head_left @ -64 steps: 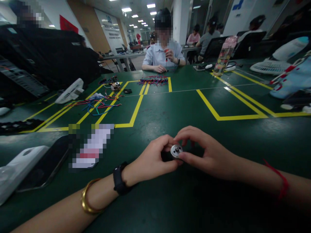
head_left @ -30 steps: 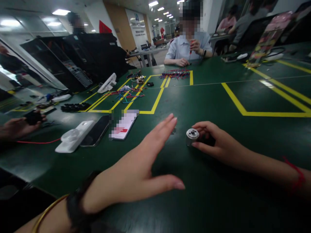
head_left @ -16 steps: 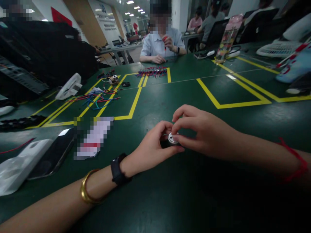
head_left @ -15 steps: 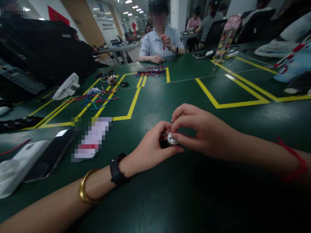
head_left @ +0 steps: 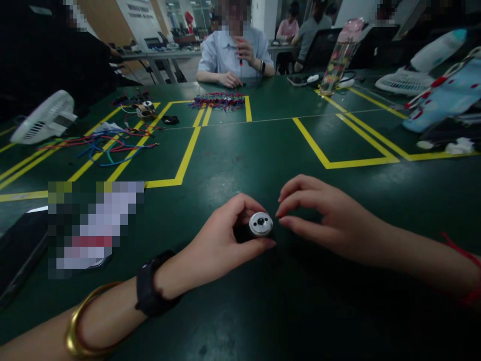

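Observation:
My left hand (head_left: 221,235) grips a small silver metal cylinder (head_left: 260,224) between thumb and fingers. Its round end face points up at me, with a larger hole in the middle and small holes at the sides; the lower body is hidden or in shadow. Just to the right, my right hand (head_left: 319,215) hovers apart from the cylinder. Its fingers are curved and slightly parted, and I see nothing held in them.
Loose coloured wires (head_left: 112,145) and a small motor-like part (head_left: 146,109) lie left on the green table (head_left: 233,155). A wire bundle (head_left: 221,102) lies before a person holding a screwdriver (head_left: 241,62). Fans, a phone (head_left: 20,250) and a bottle (head_left: 336,65) stand or lie around.
My right hand has come off the cylinder's top and moved a little to the right, uncovering the end face. My left hand keeps its grip. The view has shifted slightly.

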Action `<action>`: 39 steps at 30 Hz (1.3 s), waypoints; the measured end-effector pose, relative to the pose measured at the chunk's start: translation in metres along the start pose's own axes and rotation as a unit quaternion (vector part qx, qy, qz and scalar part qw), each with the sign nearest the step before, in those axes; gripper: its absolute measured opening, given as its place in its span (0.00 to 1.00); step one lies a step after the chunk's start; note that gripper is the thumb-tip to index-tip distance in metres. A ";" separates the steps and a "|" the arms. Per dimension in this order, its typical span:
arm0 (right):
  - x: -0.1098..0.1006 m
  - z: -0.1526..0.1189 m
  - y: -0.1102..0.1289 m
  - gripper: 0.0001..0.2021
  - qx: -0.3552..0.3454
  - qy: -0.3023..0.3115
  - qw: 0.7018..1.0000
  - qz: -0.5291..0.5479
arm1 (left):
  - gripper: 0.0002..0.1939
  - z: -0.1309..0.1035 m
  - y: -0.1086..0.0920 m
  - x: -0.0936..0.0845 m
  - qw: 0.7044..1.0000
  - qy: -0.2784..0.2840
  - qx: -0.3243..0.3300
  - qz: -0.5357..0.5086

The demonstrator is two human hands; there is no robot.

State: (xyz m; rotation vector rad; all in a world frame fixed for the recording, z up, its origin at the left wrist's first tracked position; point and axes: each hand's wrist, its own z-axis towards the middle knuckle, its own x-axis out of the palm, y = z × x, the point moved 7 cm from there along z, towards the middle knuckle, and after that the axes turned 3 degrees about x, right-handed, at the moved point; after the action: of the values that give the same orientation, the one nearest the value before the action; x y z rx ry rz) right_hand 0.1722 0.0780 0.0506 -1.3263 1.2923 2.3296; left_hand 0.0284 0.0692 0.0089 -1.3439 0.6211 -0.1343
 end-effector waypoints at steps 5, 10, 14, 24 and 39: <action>0.026 -0.015 -0.017 0.06 0.004 0.075 0.995 -0.073 | 0.18 0.000 -0.001 0.000 1.000 0.007 0.000 0.013; 0.013 -0.015 -0.032 0.08 0.099 0.009 0.990 0.103 | 0.20 -0.001 -0.002 0.000 1.000 0.013 0.003 0.018; -0.001 -0.022 -0.064 0.08 0.219 -0.092 0.933 0.272 | 0.20 -0.003 -0.002 0.000 1.000 0.024 0.003 0.012; 0.005 -0.018 -0.037 0.08 0.091 -0.012 0.994 0.052 | 0.17 -0.004 -0.002 -0.001 1.000 0.023 0.001 0.005; -0.002 0.013 0.025 0.05 -0.024 -0.028 0.999 -0.001 | 0.14 -0.002 0.001 0.000 1.000 0.005 0.003 0.023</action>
State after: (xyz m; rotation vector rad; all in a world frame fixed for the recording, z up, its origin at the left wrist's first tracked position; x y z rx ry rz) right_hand 0.1526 0.0726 0.0696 -1.2667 1.2257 2.3927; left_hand 0.0270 0.0678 0.0078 -1.3222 0.6592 -0.1059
